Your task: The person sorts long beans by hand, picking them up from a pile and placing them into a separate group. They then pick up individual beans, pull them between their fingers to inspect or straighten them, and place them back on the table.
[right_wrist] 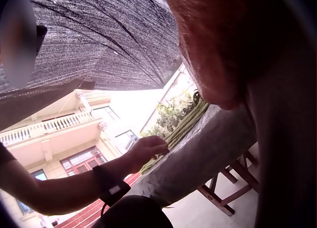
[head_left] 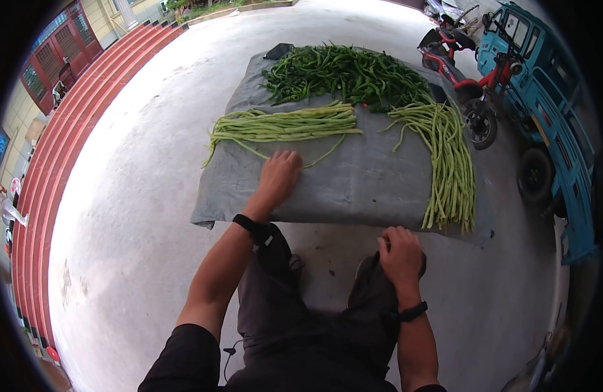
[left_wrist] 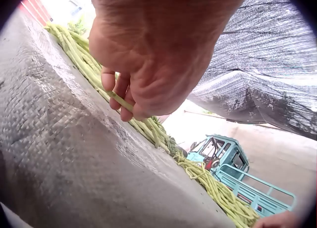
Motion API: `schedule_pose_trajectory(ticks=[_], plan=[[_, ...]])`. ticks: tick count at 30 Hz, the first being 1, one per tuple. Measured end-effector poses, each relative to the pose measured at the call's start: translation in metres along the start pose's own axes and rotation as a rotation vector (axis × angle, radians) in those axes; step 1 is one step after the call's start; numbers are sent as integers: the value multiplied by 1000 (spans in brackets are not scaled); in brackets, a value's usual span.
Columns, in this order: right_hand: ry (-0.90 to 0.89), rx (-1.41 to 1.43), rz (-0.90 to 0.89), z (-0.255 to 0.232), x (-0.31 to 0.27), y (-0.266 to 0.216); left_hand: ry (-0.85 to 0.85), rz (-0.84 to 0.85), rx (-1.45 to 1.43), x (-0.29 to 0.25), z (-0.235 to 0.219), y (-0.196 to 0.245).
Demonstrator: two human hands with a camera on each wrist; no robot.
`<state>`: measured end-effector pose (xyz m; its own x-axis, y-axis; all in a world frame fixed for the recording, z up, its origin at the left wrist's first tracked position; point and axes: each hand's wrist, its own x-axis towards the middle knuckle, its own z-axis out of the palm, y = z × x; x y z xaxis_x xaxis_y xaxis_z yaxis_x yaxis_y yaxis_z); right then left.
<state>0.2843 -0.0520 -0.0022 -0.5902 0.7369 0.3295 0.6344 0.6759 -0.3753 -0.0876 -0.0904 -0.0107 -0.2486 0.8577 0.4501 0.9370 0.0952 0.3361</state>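
My left hand [head_left: 282, 173] pinches a single long green bean [left_wrist: 122, 101] between thumb and fingers, low over the grey woven sheet [head_left: 380, 176]. In the head view, both ends of this bean reach out past the hand towards a flat bundle of long beans [head_left: 285, 124] lying just beyond. A second heap of long beans [head_left: 450, 173] runs down the right side of the sheet. Behind both lies a wide pile of green chili peppers [head_left: 344, 73]. Resting on the right knee, my right hand [head_left: 401, 256] holds nothing, its fingers loosely bent.
The sheet covers a low table whose wooden legs [right_wrist: 233, 191] show in the right wrist view. Beyond its right side stand a red scooter [head_left: 461, 78] and a blue cargo tricycle [head_left: 543, 98]. Red steps [head_left: 86, 124] run along the left. Dark shade netting [left_wrist: 262, 55] hangs overhead.
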Motion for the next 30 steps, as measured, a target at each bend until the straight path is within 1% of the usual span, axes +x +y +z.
schedule_pose_trajectory(ticks=[1,4,7,10,13,16,19,28,30], plan=[[-1,-1,0,0,0,0,-3,31,-12,-5,-2,5],[4,-5,-10,1,-1,0,-81,-4,-68,-19,-3,26],[2,-8,-13,1,-1,0,-88,-9,-119,-35,-3,47],[2,-13,-10,-1,-1,0,-185,1,-137,-45,-12,65],[6,-21,-11,0,-2,1,-243,-23,-131,-52,-14,78],[12,-30,-14,2,-4,3,-197,1,-168,-57,-13,84],[8,-24,-17,2,-4,4,-195,-10,-214,-59,-12,87],[26,-35,-32,3,-7,7,-261,26,-178,-69,-12,102],[13,-18,-31,2,-7,6,-248,49,-201,-74,-11,104]])
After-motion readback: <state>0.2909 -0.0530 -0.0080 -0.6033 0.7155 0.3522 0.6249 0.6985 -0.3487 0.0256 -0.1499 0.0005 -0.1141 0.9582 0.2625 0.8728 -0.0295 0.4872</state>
